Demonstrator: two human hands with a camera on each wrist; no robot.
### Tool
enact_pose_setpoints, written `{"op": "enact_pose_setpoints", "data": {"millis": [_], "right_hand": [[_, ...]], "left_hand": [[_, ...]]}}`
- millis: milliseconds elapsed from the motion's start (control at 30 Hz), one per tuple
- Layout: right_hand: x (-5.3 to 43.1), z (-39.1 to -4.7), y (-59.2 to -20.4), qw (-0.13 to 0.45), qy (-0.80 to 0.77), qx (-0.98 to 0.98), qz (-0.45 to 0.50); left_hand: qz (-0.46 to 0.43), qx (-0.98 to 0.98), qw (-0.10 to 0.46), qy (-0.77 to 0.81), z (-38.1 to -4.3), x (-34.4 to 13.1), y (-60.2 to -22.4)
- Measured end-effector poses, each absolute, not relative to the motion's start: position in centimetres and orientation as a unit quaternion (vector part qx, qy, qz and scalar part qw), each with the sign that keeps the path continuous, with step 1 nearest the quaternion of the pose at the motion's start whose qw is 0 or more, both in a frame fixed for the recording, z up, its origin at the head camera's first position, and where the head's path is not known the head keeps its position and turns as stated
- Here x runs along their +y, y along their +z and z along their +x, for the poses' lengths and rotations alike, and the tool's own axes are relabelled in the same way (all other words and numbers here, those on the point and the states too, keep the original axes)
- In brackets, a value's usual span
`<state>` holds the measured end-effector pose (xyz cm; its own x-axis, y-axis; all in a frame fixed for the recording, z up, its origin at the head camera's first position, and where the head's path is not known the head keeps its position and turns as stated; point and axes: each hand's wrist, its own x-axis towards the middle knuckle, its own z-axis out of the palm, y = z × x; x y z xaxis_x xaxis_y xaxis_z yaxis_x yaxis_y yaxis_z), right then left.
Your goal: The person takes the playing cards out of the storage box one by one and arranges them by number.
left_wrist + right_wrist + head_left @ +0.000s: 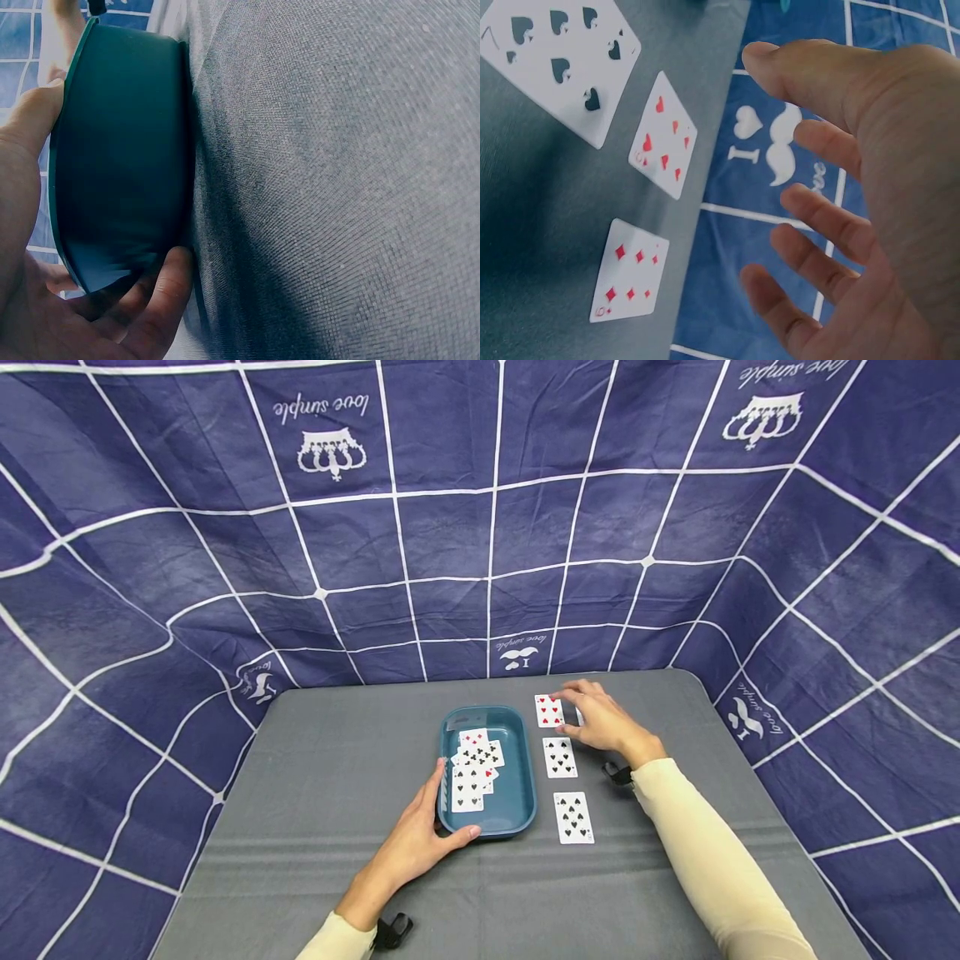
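Note:
A blue-green tray (513, 814) stands on the table with several overlapping playing cards (471, 785) inside. My left hand (411, 843) holds its near left corner, thumb at the rim and fingers against the outer side. Over the far right cards hovers my right hand (600, 720), fingers spread and loosely bent, gripping nothing. In the right wrist view the six of hearts (664, 139) and six of diamonds (630, 274) lie flat, apart from the fingers. In the head view the hand mostly hides the six of diamonds.
Right of the tray, the seven of spades (559, 757) and another spade card (573, 817) lie face up in a column. The grey cloth-covered table (337, 752) ends at a blue fabric backdrop (450, 543) with white lines, which also rises along both sides.

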<state>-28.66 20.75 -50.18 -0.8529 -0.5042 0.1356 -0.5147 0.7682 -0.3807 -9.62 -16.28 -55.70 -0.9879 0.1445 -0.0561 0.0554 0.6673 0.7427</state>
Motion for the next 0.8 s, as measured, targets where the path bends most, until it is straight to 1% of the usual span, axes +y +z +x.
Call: {"op": "enact_pose_setpoints", "data": {"millis": [300,800], "right_hand": [[19.7,-27.5,-49.4,0.001,0.199,-0.942,0.269],[17.7,-25.8,-49.2,0.029,0.19,-0.93,0.314]], "left_hand": [[0.054,0.91,0.054,0.407,-9.6,-16.2,-55.7],[0.054,0.912,0.054,0.404,-9.7,-16.2,-55.7]]}}
